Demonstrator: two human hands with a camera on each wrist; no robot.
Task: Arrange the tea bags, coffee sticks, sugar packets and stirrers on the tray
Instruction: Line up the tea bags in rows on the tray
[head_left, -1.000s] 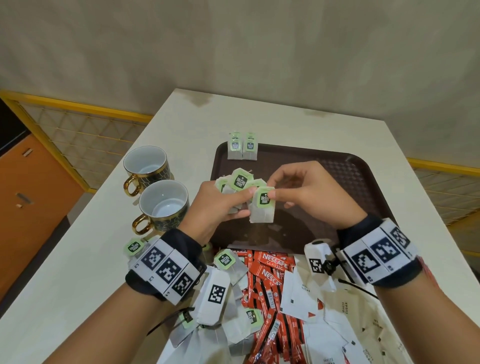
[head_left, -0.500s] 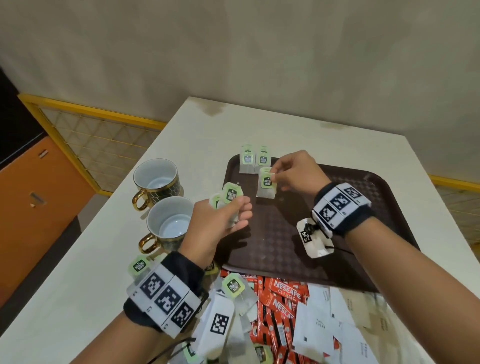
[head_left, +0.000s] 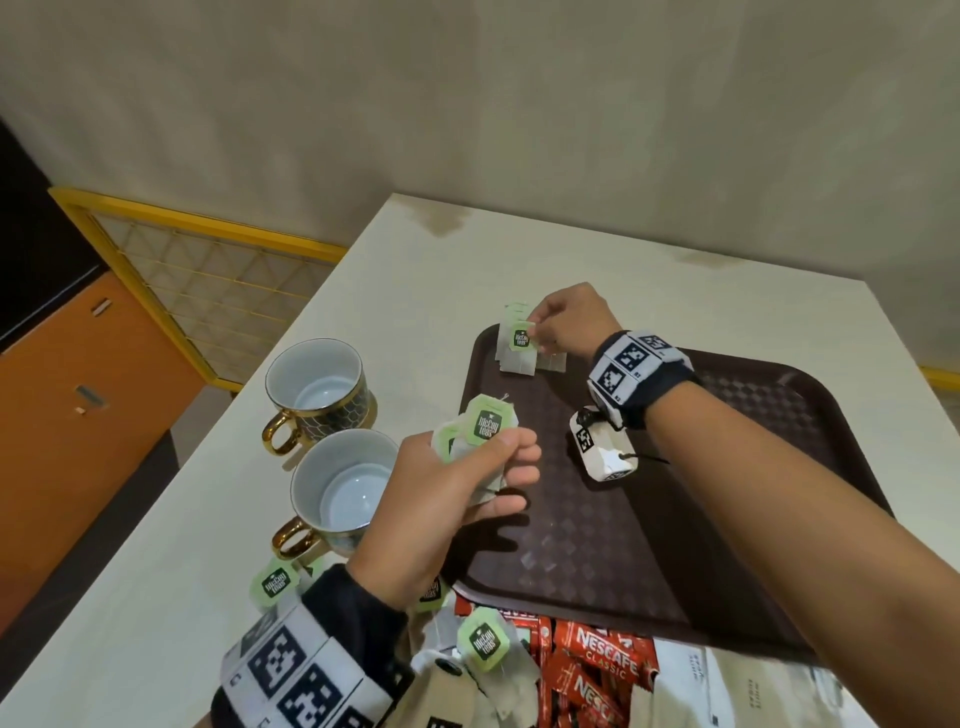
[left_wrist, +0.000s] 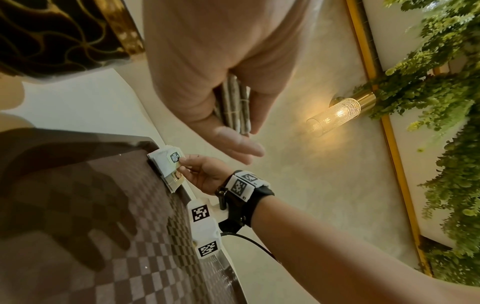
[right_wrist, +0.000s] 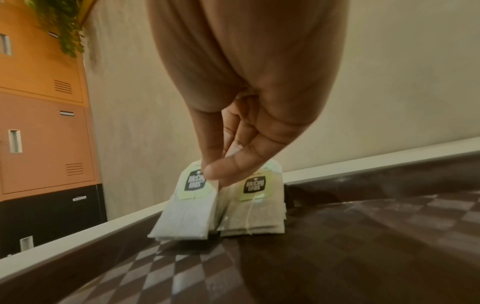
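Pale bench under a beige wall. Nearest, loose tea bags, red coffee sticks, white sugar packets heaped at the near edge. Left hand, fingers curled round a bunch of tea bags, over the brown tray beside two cups. Farther, right hand, fingertips pinching a tea bag, set on the stack in the tray's far left corner.
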